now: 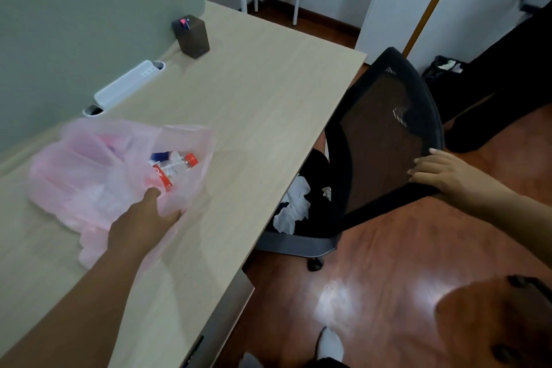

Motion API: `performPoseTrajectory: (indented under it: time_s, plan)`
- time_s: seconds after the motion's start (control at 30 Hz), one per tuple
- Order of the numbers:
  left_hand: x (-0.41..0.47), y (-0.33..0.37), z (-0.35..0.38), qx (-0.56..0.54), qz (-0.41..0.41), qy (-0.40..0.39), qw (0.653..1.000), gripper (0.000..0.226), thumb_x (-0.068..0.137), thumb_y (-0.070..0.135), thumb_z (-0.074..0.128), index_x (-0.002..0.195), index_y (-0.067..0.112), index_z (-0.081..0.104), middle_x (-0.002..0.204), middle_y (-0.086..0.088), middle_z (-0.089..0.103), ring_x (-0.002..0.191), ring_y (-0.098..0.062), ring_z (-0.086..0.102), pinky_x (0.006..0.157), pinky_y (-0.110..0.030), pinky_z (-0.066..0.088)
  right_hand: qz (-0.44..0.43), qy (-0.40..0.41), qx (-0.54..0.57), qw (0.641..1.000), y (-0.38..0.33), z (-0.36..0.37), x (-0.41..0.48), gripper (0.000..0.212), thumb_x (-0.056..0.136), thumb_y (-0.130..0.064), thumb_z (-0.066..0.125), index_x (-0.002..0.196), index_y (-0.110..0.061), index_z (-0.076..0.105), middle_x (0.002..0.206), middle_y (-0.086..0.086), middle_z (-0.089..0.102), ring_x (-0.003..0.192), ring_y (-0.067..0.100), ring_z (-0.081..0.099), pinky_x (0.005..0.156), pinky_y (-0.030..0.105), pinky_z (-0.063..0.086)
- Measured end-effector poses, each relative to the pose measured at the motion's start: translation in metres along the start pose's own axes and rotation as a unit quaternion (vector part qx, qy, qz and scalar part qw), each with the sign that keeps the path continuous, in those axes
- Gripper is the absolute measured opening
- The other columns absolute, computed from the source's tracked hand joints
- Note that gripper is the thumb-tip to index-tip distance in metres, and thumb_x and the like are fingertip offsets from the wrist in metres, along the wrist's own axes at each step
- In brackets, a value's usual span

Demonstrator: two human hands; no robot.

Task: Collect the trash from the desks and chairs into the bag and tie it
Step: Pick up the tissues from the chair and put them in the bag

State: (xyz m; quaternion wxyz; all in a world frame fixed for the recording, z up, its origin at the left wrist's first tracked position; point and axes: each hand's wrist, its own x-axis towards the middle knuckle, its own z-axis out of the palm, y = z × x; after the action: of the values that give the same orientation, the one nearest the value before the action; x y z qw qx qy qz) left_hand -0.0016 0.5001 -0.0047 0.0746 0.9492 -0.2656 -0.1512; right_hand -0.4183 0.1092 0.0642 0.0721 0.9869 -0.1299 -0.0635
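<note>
The pink plastic bag (98, 176) lay slumped on the wooden desk (254, 92), close to the grey-green partition (89, 24), its mouth turned toward the desk's near edge. A clear bottle with a red cap (176, 169) and other small items showed through the mouth. The left hand (143, 221) rested at the bag's rim with fingers curled into the film; the rim appeared pinched, though the fingertips were hidden by plastic and the exact closure could not be told.

The right hand (442, 176) lay on the top edge of the black mesh chair (385, 134), fingers draped over the frame in a loose hold. Crumpled white paper (294, 206) sat on the chair seat, partly under the desk edge.

Handling judgement: the bag was thin, soft and slippery film and would collapse unless the rim was kept gathered. Its load appeared light, mostly empty bottles, so one hand should suffice. The best hold would be a bunched section of rim or the handle loops, not the smooth side wall. The paper was light, compressible and not fragile; a full-hand pinch on the bulk of the wad would suit. The chair probably rolls on castors (315, 264), so pulling from the backrest frame should expose the seat.
</note>
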Motion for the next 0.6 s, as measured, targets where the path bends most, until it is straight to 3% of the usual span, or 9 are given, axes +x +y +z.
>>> performPoseTrajectory:
  time_s: [0.13,0.23,0.37,0.43,0.5,0.6]
  plan:
    - [-0.002,0.008,0.013,-0.023,-0.012,-0.001,1.0,0.068,0.085,0.064,0.056,0.134,0.021,0.038,0.112,-0.013,0.066,0.097,-0.036,0.063,0.071,-0.037,0.045,0.018,-0.028,-0.026,0.999,0.034,0.002,-0.015,0.055,0.048,-0.001,0.092,0.1,-0.007,0.075,0.109,0.011,0.072,0.109,0.037,0.066,0.107,0.048,0.031]
    - [-0.006,0.02,0.025,-0.039,-0.018,-0.006,0.999,0.058,0.089,0.059,0.055,0.13,0.022,0.041,0.108,-0.014,0.067,0.092,-0.035,0.063,0.071,-0.037,0.047,0.033,-0.044,-0.055,0.997,0.047,0.007,-0.023,0.063,0.042,0.001,0.094,0.101,-0.008,0.074,0.11,0.013,0.072,0.109,0.039,0.066,0.106,0.049,0.028]
    - [-0.014,0.043,0.054,-0.057,-0.018,-0.028,0.998,0.037,0.097,0.044,0.05,0.126,0.022,0.046,0.11,-0.016,0.067,0.093,-0.034,0.063,0.074,-0.039,0.049,0.017,-0.101,-0.075,0.992,0.021,0.018,-0.009,0.079,0.023,-0.039,0.096,0.096,-0.02,0.075,0.101,0.012,0.071,0.093,0.041,0.067,0.098,0.059,0.036]
    - [-0.015,0.061,0.069,-0.06,-0.015,-0.017,0.998,0.033,0.1,0.04,0.046,0.129,0.023,0.047,0.112,-0.016,0.067,0.098,-0.036,0.063,0.076,-0.04,0.049,-0.013,-0.089,-0.031,0.995,-0.015,0.037,0.014,0.072,0.036,-0.053,0.089,0.103,-0.029,0.072,0.1,0.003,0.069,0.091,0.029,0.068,0.094,0.055,0.047]
    - [-0.012,0.082,0.079,-0.069,-0.027,0.012,0.997,0.029,0.101,0.039,0.042,0.125,0.024,0.046,0.106,-0.015,0.068,0.094,-0.036,0.063,0.074,-0.041,0.05,-0.037,-0.06,0.037,0.997,-0.045,0.068,0.047,0.057,0.06,-0.055,0.079,0.111,-0.032,0.067,0.101,-0.004,0.066,0.093,0.022,0.066,0.093,0.045,0.049]
    - [-0.008,0.11,0.095,-0.05,-0.068,0.069,0.994,0.021,0.101,0.042,0.036,0.116,0.029,0.045,0.085,-0.008,0.064,0.076,-0.032,0.061,0.066,-0.04,0.051,-0.02,-0.136,0.066,0.988,-0.054,0.127,0.081,0.057,0.081,-0.048,0.064,0.134,-0.03,0.052,0.122,0.004,0.059,0.116,0.03,0.055,0.106,0.047,0.035]
